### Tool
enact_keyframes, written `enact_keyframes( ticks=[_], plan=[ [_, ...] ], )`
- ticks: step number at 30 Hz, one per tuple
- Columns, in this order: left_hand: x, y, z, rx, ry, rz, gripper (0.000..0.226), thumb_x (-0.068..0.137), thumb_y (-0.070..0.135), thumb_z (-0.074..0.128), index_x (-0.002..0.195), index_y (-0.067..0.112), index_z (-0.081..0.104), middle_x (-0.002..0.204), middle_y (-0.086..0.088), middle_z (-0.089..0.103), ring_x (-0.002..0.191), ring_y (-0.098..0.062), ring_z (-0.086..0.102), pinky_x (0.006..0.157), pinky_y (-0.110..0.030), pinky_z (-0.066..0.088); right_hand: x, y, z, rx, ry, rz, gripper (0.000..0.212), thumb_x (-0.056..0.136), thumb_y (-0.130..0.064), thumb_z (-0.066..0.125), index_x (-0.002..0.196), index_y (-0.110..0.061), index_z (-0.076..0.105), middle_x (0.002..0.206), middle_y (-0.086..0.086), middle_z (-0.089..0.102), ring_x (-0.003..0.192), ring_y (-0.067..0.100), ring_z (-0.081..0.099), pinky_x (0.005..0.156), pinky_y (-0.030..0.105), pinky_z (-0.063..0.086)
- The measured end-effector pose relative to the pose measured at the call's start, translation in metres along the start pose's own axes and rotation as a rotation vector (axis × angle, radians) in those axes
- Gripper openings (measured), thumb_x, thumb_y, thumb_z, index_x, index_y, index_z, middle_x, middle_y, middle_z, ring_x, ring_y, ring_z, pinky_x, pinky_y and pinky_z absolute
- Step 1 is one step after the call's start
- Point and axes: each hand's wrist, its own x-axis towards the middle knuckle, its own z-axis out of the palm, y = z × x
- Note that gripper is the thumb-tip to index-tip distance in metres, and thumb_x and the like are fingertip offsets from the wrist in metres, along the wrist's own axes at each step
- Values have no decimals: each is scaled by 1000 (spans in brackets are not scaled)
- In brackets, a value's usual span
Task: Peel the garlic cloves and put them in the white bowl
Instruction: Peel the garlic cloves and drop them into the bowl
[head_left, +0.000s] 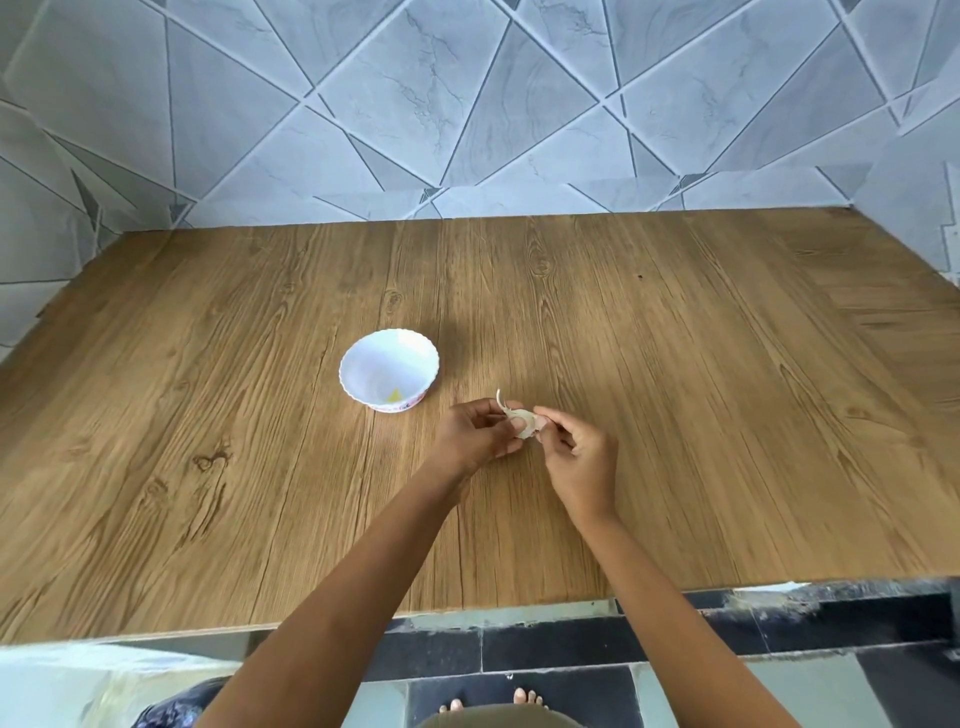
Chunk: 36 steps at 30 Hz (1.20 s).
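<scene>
Garlic clove (521, 419) in left hand (475, 435) grip, right hand (581, 463) seemingly pinching

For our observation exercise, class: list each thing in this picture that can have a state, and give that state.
white bowl: upright on the table, one small yellow piece inside.
garlic clove: held between both hands, skin partly loose, curling up at one end.
left hand: fingers curled, pinching the clove.
right hand: fingers curled, pinching the clove's other end.
</scene>
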Motion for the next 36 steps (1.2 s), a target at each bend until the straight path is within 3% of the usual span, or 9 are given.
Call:
enact_keyframes(
  ticks=[7, 10, 12, 15, 18, 23, 29, 33, 36],
  plan=[
    [6, 11, 1, 79, 13, 93, 11, 87, 3, 64, 91, 12, 67, 83, -2, 68, 77, -8, 65, 71, -20, 54, 9, 6, -10, 222, -26, 206, 18, 87, -2, 63, 103, -6, 70, 92, 6, 72, 86, 14, 70, 79, 27, 55],
    [27, 30, 4, 505, 140, 285, 10, 82, 12, 69, 74, 16, 65, 71, 4, 61, 62, -4, 54, 58, -12, 40, 12, 8, -22, 137, -42, 155, 15, 87, -8, 65, 99, -14, 71, 88, 0, 72, 81, 10, 69, 74, 23, 55],
    [42, 42, 11, 804, 130, 371, 3, 80, 14, 69, 83, 13, 69, 74, 5, 62, 68, -7, 57, 56, -8, 37, 11, 9, -28, 80, -60, 139, 14, 86, -11, 67, 97, -19, 70, 87, -6, 71, 78, 3, 67, 71, 17, 53],
    [62, 46, 24, 1153, 54, 415, 27, 80, 13, 66, 107, 11, 69, 100, -4, 67, 90, -19, 63, 70, -20, 44, 6, 10, -32, 75, -87, 136, 15, 84, -9, 69, 96, -17, 70, 88, -10, 70, 81, -2, 65, 70, 9, 49],
    [72, 41, 34, 1332, 25, 419, 30, 82, 14, 66, 112, 11, 67, 110, -9, 63, 97, -24, 61, 77, -28, 45, 1, 12, -34, 93, -112, 135, 19, 82, -5, 70, 94, -20, 69, 88, -12, 69, 83, -2, 65, 72, 10, 50],
    [71, 30, 33, 1251, 14, 449, 31, 79, 11, 69, 110, 10, 67, 106, -10, 63, 95, -25, 60, 78, -33, 48, 0, 15, -37, 143, -129, 145, 19, 81, -2, 70, 94, -15, 69, 88, -10, 69, 83, -3, 65, 72, 9, 49],
    [28, 22, 10, 915, 193, 495, 32, 79, 4, 69, 110, 11, 68, 108, 0, 67, 88, -14, 62, 74, -14, 45, -5, 13, -38, 211, -236, 123, 20, 81, -4, 70, 94, -18, 71, 91, -6, 71, 85, 2, 67, 75, 13, 52],
    [-28, 17, -6, 637, 162, 315, 13, 85, 4, 65, 95, 8, 72, 76, 3, 69, 65, -6, 62, 68, -17, 49, -14, -3, -27, 322, -345, 141, 24, 80, -5, 72, 94, -23, 68, 88, -5, 71, 82, 5, 67, 74, 16, 52],
    [-54, 11, -14, 489, 51, 173, 12, 85, 1, 66, 95, 5, 72, 82, -6, 72, 74, -11, 67, 70, -19, 52, -20, -12, -16, 344, -426, 149, 34, 80, -5, 72, 99, -29, 58, 85, -3, 68, 77, 3, 65, 71, 15, 50]
  ],
)
